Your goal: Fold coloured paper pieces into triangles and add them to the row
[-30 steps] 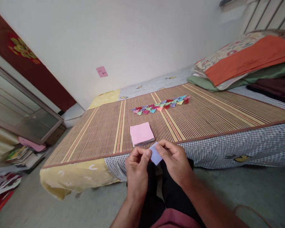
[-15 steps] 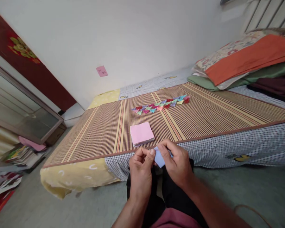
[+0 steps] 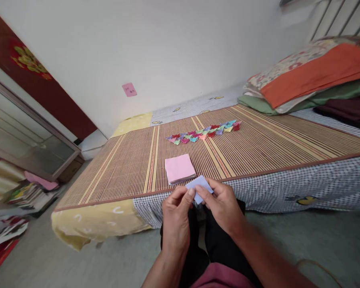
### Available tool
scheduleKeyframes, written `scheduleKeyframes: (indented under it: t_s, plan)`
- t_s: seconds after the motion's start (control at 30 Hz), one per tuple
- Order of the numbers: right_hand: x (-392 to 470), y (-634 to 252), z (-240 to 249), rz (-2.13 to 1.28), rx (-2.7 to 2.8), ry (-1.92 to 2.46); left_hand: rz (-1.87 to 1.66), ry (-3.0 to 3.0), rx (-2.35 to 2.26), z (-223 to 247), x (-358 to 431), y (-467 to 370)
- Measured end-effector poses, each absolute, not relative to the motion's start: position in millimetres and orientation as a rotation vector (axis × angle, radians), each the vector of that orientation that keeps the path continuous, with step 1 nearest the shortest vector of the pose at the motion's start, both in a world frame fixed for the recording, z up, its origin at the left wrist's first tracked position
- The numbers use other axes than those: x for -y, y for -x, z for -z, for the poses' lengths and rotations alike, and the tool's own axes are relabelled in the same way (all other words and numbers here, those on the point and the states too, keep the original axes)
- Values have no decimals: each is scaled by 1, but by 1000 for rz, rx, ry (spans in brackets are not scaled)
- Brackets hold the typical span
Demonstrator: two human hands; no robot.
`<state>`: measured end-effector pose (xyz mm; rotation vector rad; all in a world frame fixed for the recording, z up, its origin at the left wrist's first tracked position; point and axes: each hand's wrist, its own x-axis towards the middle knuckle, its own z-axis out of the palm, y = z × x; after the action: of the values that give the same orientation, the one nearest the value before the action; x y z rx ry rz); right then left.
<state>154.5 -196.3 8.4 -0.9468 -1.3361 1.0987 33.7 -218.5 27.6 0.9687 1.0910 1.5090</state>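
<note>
A small folded piece of pale blue paper (image 3: 203,184) is held between my two hands, above my lap at the bed's front edge. My left hand (image 3: 177,212) pinches its left corner between thumb and fingers. With the thumb lying across its face, my right hand (image 3: 222,204) grips it from the right. Just beyond the hands lies a stack of square pink paper (image 3: 180,169) on the striped mat (image 3: 126,168). Farther back, several small folded paper pieces (image 3: 203,135) in many colours stand in a long slanting cluster.
Folded bedding (image 3: 315,76) is piled at the bed's right end, beside dark cloth (image 3: 348,112). A checked sheet (image 3: 288,188) hangs over the front edge. To the left stand a glass-fronted cabinet (image 3: 33,128) and a pile of books (image 3: 28,196). A pink note (image 3: 129,90) is on the wall.
The blue paper has turned and risen slightly between the hands, so more of its face shows. My right thumb has shifted left across it. The stack and coloured pieces stay put.
</note>
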Motion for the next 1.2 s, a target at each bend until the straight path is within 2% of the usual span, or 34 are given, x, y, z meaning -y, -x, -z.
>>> scheduleKeyframes:
  t_s: [0.17, 0.4, 0.53, 0.67, 1.2]
  plan:
    - [199, -144, -1, -1189, 1327, 908, -1551, -1040, -1171, -25, 218, -30]
    - [189, -156, -7, -1272, 1542, 812, -1544, -791, -1089, -24, 205, -17]
    - [187, -176, -16, -883, 1618, 890, -1433, -673, -1047, -30, 198, -6]
    - [192, -183, -23, -598, 1838, 745, -1330, -665, -1038, -32, 196, -1]
    - [204, -183, -37, -514, 2117, 617, -1131, -726, -986, -29, 199, 3]
